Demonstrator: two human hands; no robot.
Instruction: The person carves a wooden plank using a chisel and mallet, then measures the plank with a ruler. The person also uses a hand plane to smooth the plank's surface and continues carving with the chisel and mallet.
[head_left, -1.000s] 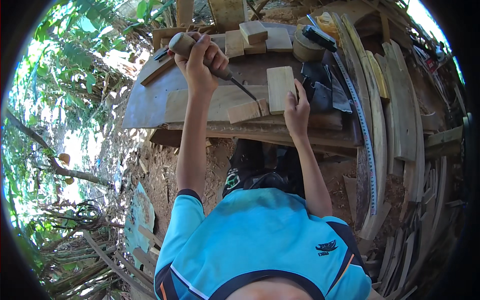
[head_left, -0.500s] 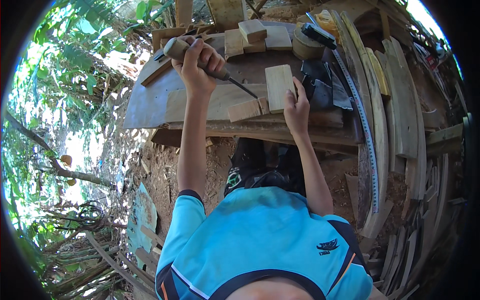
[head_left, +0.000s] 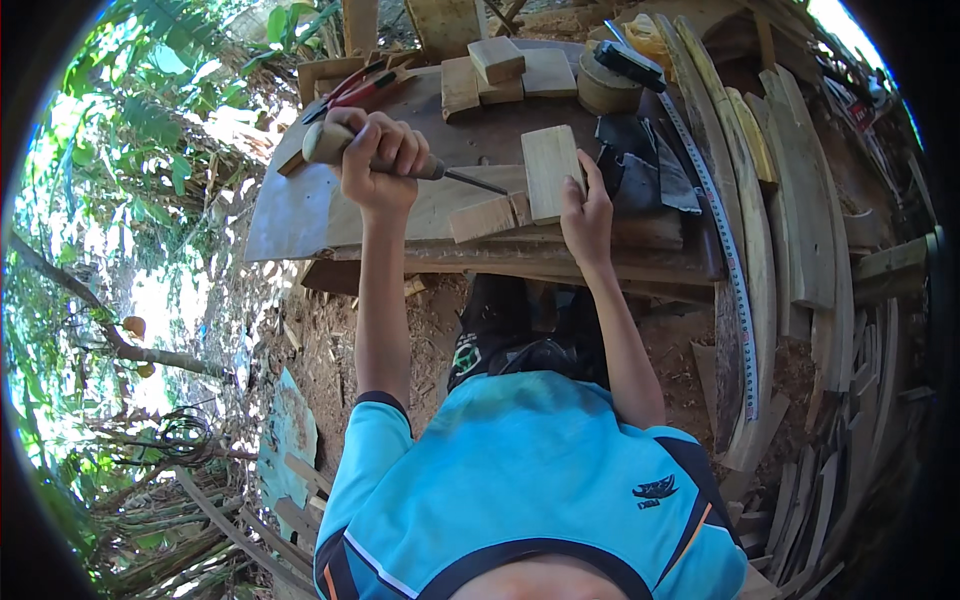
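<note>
My left hand (head_left: 381,155) is wrapped round the thick wooden handle of a chisel-like tool (head_left: 470,181), whose thin metal shaft points right and slightly down. Its tip ends at or just above a short reddish wood piece (head_left: 482,219) with a cut line near its right end. In my right hand (head_left: 587,212) is a pale rectangular wood block (head_left: 550,172), gripped along its right edge and tilted upright beside that piece's right end. Whether the shaft tip touches the wood I cannot tell.
Red-handled pliers (head_left: 362,88) lie at the workbench's (head_left: 290,215) back left. Several wood blocks (head_left: 498,62) are stacked at the back. A round wood piece (head_left: 608,92), dark cloth (head_left: 630,165), a tape measure (head_left: 737,270) and long boards (head_left: 800,190) fill the right side.
My left hand has shifted left and slightly down, and the tool's shaft lies flatter. The red-handled pliers behind it now show. My right hand keeps its grip on the block.
</note>
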